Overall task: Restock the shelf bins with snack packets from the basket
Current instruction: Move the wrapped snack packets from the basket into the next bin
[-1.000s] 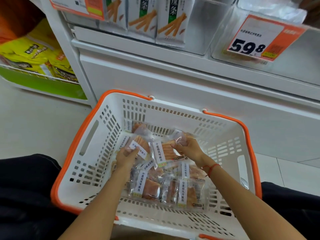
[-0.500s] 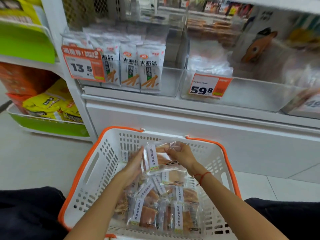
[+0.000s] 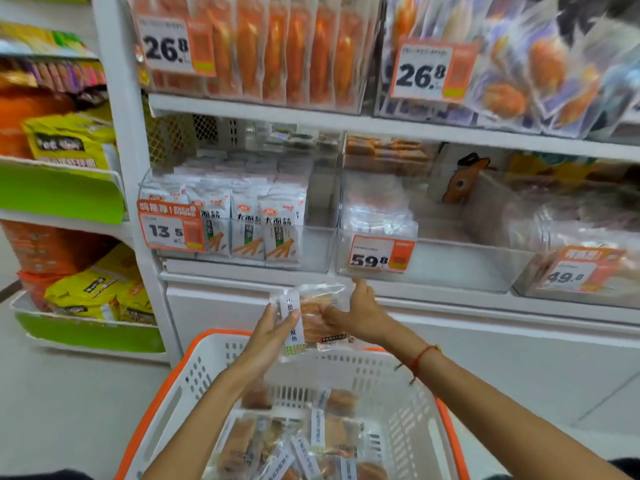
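Snack packets of clear crinkly film with white label strips (image 3: 306, 318), held above the white orange-rimmed basket (image 3: 388, 379) between left hand (image 3: 268, 336) and right hand (image 3: 360, 315), both gripping their side edges, look light, limp and slippery.

Bright, even light with soft shadows. Motion blur smears the whole view. Straight lines bow near the edges.
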### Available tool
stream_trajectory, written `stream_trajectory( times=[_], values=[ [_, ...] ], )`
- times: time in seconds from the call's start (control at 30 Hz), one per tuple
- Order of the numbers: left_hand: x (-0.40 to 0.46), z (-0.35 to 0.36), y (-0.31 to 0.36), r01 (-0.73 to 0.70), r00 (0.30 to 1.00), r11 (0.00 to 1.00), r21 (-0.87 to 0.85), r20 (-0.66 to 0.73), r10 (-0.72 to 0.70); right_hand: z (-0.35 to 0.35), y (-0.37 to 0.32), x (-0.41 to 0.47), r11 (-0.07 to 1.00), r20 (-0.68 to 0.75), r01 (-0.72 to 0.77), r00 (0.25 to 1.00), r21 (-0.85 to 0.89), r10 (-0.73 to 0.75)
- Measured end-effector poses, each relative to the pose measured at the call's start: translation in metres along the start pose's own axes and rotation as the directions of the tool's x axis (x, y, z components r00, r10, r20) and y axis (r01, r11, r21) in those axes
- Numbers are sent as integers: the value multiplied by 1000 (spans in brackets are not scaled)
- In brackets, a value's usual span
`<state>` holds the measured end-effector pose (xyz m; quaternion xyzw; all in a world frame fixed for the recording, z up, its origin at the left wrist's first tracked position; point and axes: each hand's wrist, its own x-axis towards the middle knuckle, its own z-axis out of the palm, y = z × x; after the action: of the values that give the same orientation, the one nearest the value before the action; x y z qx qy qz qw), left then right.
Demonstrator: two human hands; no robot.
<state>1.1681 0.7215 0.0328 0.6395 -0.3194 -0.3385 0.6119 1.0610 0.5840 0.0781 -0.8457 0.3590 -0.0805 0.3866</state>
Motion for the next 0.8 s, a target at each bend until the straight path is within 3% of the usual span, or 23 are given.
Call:
stream_trajectory(
  times=[0.07,0.2,0.4,0.53,0.7,0.8],
  values=[
    [4,5,23,-79,997,997,-11,10,79,-32,-20,-2,997,98,-8,995,76,1],
    [10,17,71,-252,966,967,-45,37,254,-94,-45,-8,974,118,227,967,15,-227],
    [54,41,141,-403,915,890,213,135,381,-157,-44,-4,942,-164,331,934,64,-317],
    [91,48,171,-458,887,696,553,229,402,-180,-30,14,915,-349,394,872,87,-343],
    [117,50,183,-406,897,587,700,185,401,-179,-14,35,919,-365,391,864,54,-347],
    [126,53,182,-410,869,479,776,174,463,-175,-8,46,921,-389,385,858,53,-336]
  ],
)
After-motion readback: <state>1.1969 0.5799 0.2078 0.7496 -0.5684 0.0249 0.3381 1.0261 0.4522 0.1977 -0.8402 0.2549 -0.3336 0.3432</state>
